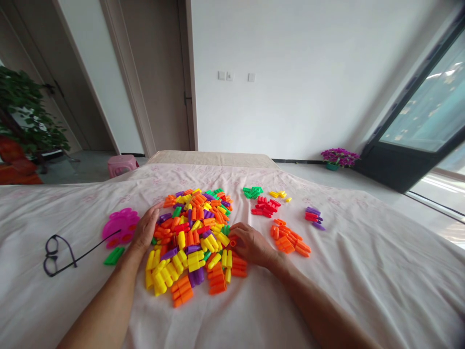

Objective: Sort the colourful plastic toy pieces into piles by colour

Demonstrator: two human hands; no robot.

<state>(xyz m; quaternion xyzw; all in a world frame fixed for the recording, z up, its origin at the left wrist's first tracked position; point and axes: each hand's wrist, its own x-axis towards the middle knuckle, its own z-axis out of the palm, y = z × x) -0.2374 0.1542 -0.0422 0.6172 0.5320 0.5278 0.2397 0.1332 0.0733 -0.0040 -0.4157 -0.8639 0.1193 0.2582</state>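
A large heap of plastic bullet-shaped pieces (196, 259) in yellow, orange, purple, red and green lies on the cloth in front of me. My left hand (146, 227) rests against the heap's left side, fingers stretched out and holding nothing. At the right side, my right hand (249, 242) has its fingers bent round an orange plastic piece (233, 243), whose round end faces me; the thumb is mostly hidden. Sorted by colour beyond the right hand are green pieces (253, 192), red pieces (266, 207), yellow pieces (279, 194), orange pieces (289, 238) and a mostly purple group (314, 213).
Left of my left arm lie black-framed glasses (54, 257), a pink flower-shaped plastic item (119, 225) and a green piece (114, 256). A pale patterned cloth (363, 271) covers the surface. Beyond stand a pink stool (122, 166) and a pot of purple flowers (339, 157).
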